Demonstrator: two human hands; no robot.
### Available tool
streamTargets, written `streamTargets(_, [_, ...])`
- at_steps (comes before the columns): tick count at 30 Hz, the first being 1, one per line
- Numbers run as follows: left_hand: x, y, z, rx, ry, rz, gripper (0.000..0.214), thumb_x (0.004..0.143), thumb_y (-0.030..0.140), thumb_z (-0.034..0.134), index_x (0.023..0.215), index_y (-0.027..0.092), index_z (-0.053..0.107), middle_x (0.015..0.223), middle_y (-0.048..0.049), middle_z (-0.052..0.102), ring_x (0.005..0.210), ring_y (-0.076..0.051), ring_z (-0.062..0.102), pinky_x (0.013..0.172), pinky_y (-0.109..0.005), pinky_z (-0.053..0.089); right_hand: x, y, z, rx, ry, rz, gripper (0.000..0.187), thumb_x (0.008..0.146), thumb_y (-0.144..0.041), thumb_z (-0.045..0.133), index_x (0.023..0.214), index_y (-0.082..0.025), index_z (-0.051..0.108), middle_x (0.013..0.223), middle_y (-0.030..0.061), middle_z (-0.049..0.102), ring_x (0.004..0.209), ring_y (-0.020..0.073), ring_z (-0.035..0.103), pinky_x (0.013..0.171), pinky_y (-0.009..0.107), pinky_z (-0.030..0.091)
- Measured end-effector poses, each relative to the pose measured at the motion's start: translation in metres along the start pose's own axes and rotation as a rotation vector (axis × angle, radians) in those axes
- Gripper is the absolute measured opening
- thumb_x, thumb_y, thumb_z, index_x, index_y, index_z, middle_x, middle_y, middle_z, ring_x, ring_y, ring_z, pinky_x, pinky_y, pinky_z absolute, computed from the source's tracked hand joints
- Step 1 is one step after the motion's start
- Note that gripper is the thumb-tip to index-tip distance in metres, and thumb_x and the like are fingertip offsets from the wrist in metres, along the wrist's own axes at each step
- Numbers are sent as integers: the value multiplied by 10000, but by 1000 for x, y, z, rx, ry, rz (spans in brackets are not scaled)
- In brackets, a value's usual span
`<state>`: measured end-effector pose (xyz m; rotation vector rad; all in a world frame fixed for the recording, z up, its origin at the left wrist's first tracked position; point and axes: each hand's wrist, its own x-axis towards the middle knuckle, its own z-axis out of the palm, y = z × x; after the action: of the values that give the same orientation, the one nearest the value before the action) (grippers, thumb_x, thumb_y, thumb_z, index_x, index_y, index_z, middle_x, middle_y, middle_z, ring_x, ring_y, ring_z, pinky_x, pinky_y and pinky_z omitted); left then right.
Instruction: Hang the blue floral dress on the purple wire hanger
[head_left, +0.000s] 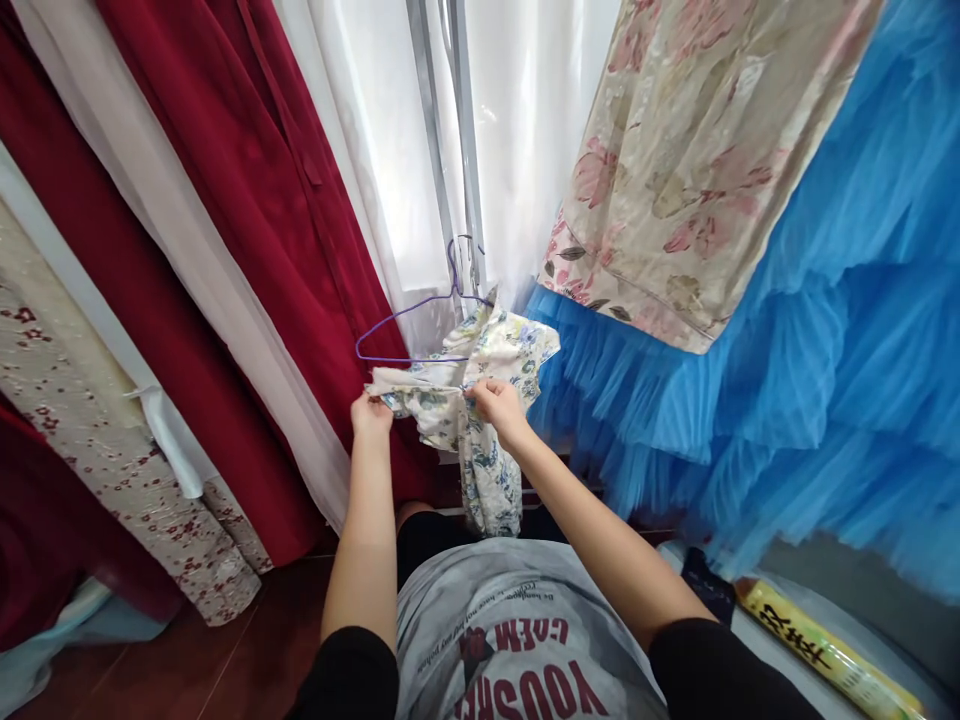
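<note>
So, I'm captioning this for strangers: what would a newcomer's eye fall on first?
Probably the bright blue ruffled fabric filling the right side, then the deep red cloth hanging on the left. Between them, the left grip and right grip hold a small floral garment, which partly hides a purple hanger.

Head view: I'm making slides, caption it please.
Left hand and right hand hold a floral garment partly on a purple hanger.

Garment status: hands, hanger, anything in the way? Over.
Left hand pinching garment edge, right hand gripping its middle. Hanger's left end bare, right end hidden by garment. Blue tulle close at right.
</note>
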<state>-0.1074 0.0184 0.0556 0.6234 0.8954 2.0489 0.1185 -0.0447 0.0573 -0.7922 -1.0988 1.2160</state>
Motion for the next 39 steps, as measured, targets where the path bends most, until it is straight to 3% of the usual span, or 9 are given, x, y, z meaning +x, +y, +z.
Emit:
streamTargets(5, [-64,-61,4,26,-48,-193,191,897,261,580,728,190,526,646,-24,563,697,-182,627,741,-323,532,-16,28,-51,31,194,40,257,717,-441,590,597,-243,479,432,-128,211,365,68,143,373,243,139])
streamTargets(10, [-132,-85,55,-13,-271,-273,232,868,381,682,831,171,590,804,-53,658,773,-174,666,762,-308,544,-32,38,-108,-68,338,-19,332,699,-475,660,587,-248,445,444,-96,301,408,89,224,398,240,171])
streamTargets(15, [-180,-65,97,99,-686,-92,290,876,468,702,960,192,674,895,-42,690,822,-164,666,769,-273,534,-47,9,-114,-187,164,-108,305,682,-469,785,686,-202,638,633,-13,573,614,149,495,570,255,407])
streamTargets(19, [-184,-49,106,231,-762,107,272,910,459,670,957,195,715,922,-60,703,861,-185,666,817,-295,529,-55,-22,-92,-110,-140,-81,554,860,-746,517,813,-221,687,785,33,672,819,218,633,696,289,492])
streamTargets(24, [-162,-41,91,357,-876,170,465,869,461,726,1275,248,652,1295,-87,646,1269,-255,564,1133,-384,386,-60,-34,-76,-2,-476,234,491,765,-654,746,854,-172,709,713,38,693,739,210,667,659,288,502])
streamTargets(27, [-160,-46,67,413,-1092,-144,649,915,639,576,1436,254,533,1337,-108,631,1278,-290,560,1120,-447,399,-59,-49,-85,-95,-604,296,374,687,-451,872,817,-137,715,713,23,707,673,168,652,666,270,499])
streamTargets(31, [-173,-59,28,681,-1477,-417,746,883,803,439,1156,171,726,1063,-104,741,1096,-301,642,1023,-429,466,-49,-88,-112,-202,-600,246,297,684,-374,855,709,-134,683,643,4,672,544,120,577,549,233,441])
streamTargets(34, [-170,-62,9,1054,-1533,-310,610,852,725,585,1016,163,753,945,-50,753,946,-269,667,892,-348,509,-26,-112,-139,-354,-504,118,255,640,-316,852,657,-150,659,566,-26,608,490,105,508,485,221,371])
streamTargets(39, [-134,-49,9,1152,-1199,221,419,933,545,572,1025,176,747,980,-54,755,936,-254,674,849,-314,506,40,-114,-182,-429,-91,-112,230,562,-337,771,563,-179,602,551,-23,577,535,132,496,528,249,382])
